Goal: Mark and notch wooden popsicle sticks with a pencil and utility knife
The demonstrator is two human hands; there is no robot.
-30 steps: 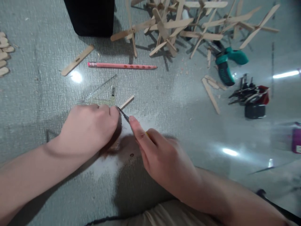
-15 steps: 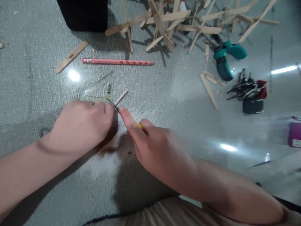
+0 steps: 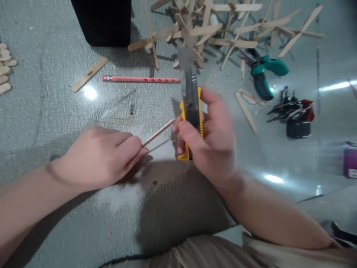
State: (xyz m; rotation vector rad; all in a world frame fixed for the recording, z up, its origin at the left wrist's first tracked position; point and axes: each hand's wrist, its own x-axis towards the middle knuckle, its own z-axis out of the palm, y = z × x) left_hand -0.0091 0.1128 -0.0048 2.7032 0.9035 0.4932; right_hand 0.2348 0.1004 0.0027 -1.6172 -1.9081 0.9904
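Note:
My left hand (image 3: 108, 158) is closed on a thin wooden stick (image 3: 158, 133), which slants up to the right over the table. My right hand (image 3: 219, 141) grips a yellow and black box cutter (image 3: 193, 106), its blurred metal blade pointing away from me. The stick's far end reaches the right hand's fingertips; whether they pinch it I cannot tell. A clear set square (image 3: 132, 108) lies just beyond the left hand. Farther off is a pink pencil (image 3: 131, 79). Pale dust (image 3: 117, 199) covers the table beneath both hands.
Crossed craft-stick assemblies (image 3: 200, 30) crowd the far side beside a black container (image 3: 104, 24). A slotted craft stick (image 3: 90, 73) lies left. To the right are teal-handled pliers (image 3: 262, 80), loose stick pieces (image 3: 247, 111) and a case of bits (image 3: 298, 126). More sticks (image 3: 4, 69) sit far left.
The right hand has lifted the box cutter off the stick and turned it blade-up, farther right. My left hand has shifted slightly nearer me, and more of the stick now shows.

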